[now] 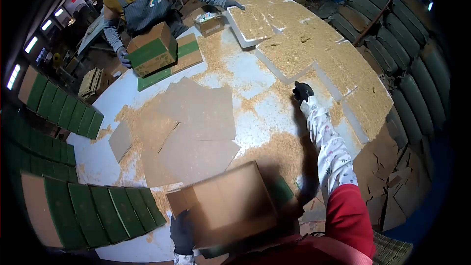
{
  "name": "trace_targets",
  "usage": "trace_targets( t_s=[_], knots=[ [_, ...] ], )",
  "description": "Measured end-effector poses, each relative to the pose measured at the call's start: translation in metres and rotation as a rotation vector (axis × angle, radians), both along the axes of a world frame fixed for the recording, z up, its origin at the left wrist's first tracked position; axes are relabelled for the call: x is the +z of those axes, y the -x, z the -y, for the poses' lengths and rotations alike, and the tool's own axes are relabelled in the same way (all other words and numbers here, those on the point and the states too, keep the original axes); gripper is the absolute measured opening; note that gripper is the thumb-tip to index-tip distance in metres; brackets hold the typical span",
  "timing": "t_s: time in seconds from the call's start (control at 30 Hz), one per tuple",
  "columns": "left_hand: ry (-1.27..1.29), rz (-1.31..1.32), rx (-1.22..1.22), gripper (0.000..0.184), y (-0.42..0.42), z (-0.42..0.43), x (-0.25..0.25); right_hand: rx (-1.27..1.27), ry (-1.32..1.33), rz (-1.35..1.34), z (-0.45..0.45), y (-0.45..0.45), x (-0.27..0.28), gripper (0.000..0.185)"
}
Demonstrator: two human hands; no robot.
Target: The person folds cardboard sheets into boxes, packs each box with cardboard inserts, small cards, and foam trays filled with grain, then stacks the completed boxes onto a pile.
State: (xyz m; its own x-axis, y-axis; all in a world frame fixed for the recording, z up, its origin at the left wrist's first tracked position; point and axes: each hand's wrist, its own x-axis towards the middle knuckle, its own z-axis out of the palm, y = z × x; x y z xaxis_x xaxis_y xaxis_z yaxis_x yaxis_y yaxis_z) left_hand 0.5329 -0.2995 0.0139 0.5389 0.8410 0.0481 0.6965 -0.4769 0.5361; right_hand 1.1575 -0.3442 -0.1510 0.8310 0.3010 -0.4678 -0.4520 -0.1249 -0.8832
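An open cardboard box (230, 201) with a bare brown inside is tilted near the table's front edge. My left hand (182, 230), in a dark glove, is at the box's left side with its fingers wrapped over the wall. Stretched forward over the table is my right hand (302, 91), in a black glove, its fingers bent together beside a white-walled tray of wood shavings (289, 59). Whether it holds anything is hidden. Flat cardboard sheets (201, 113) lie overlapped at the middle of the table, among loose shavings.
Across the round table (250, 71), a co-worker (147, 7) touches a green-and-brown box (153, 51) and a shavings-filled tray (250, 22). Rows of green boxes (105, 208) line the left. Green sacks (412, 64) and cardboard scraps (392, 181) are at the right.
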Motion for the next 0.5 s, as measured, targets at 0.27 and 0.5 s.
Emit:
trace_targets(
  t_s=[0.27, 0.5],
  knots=[
    [0.132, -0.064, 0.116, 0.024, 0.029, -0.003, -0.024, -0.328, -0.077, 0.057, -0.034, -0.078, -0.104, 0.052],
    [0.168, -0.05, -0.006, 0.027, 0.004, -0.028, -0.008, -0.244, -0.274, -0.076, 0.009, -0.021, -0.068, 0.076]
  ],
)
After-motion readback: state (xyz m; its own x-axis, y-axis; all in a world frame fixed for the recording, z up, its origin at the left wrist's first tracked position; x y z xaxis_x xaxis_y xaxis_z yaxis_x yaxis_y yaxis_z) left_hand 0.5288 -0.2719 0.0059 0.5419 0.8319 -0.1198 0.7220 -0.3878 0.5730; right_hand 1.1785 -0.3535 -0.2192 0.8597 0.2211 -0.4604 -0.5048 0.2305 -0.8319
